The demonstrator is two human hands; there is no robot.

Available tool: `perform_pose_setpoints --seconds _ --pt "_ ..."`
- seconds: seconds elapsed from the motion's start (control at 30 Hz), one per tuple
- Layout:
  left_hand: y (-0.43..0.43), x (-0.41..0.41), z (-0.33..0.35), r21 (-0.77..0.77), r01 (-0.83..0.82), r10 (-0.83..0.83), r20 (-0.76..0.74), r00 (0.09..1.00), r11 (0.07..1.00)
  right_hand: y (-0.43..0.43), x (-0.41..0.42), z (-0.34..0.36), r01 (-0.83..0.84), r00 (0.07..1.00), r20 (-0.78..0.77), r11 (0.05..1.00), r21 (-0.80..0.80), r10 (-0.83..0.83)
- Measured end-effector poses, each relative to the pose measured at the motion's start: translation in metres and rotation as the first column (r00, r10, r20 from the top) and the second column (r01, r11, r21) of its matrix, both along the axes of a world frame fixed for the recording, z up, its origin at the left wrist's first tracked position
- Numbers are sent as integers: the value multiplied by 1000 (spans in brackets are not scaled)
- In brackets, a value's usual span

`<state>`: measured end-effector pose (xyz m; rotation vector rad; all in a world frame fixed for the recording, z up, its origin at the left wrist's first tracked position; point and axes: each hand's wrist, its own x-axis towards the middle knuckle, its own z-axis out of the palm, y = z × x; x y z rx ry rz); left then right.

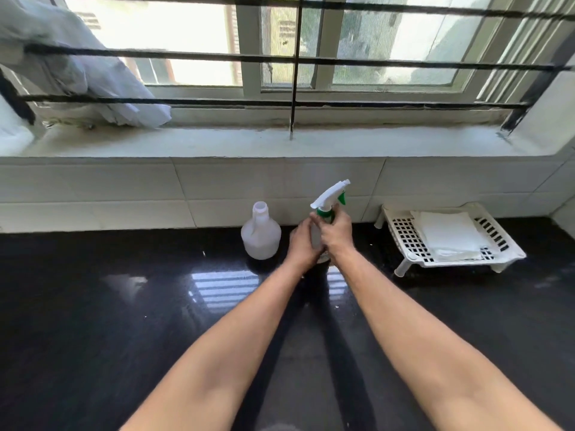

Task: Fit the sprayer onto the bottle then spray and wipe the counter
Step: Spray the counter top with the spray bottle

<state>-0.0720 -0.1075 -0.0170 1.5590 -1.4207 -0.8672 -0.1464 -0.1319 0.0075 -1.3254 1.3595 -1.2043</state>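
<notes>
A white sprayer (329, 195) with a green nozzle and green collar stands upright on top of a bottle (316, 237) that rests on the black counter (155, 306). My left hand (302, 242) wraps the bottle's body, and most of the bottle is hidden by both hands. My right hand (338, 234) grips around the sprayer's collar at the neck. A second white bottle (260, 234) with an open neck and no cap stands just left of my hands, apart from them.
A white slotted tray (404, 236) on short legs sits at the right by the tiled wall and holds a folded white cloth (448, 234). Behind the counter are the white tiles, a window sill and black window bars. A pale bag (93, 79) hangs at upper left.
</notes>
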Motion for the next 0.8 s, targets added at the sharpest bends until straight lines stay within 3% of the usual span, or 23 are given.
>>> perform_pose_setpoints --seconds 0.2,0.37,0.47,0.57,0.67,0.8 --pt "50 25 -14 106 190 -176 -129 976 976 30 -37 20 -121 970 212 992 -16 122" --pt "109 23 -5 67 333 -300 -299 906 940 66 -60 40 -402 785 507 915 -18 355" --pt "144 2 2 -3 232 -221 -314 923 973 91 -74 48 -490 798 399 872 -10 453" --pt "175 -20 6 -20 171 -169 -300 939 985 114 -86 53 -503 864 98 859 100 494" --pt "206 -41 9 1 175 -169 -243 955 985 136 -99 57 -573 819 40 812 109 573" --pt "246 -55 6 56 293 -285 -123 951 954 170 -116 63 -579 811 -33 809 101 585"
